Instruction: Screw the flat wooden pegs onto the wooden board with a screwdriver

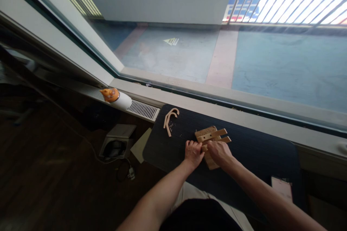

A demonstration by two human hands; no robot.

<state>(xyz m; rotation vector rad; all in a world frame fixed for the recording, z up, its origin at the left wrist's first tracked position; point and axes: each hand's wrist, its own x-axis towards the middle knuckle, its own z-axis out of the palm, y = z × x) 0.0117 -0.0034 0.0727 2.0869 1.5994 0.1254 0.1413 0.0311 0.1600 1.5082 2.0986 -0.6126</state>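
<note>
A small stack of flat wooden parts (210, 135) with two slats sticking out to the right lies on a dark table (257, 155). My left hand (193, 152) is curled shut at the left edge of the wooden parts, gripping them. My right hand (220, 151) is closed over the near side of the same parts and hides their lower half. Two curved wooden pieces (170, 119) lie apart at the table's far left corner, a hand's width from my left hand.
A large window (189, 43) runs behind the table, with a sill and a floor vent grille (143, 110). An orange-and-white object (115, 96) rests on the sill. A grey box (118, 140) with cables sits on the dark wooden floor. A pink card (282, 187) lies at the table's right.
</note>
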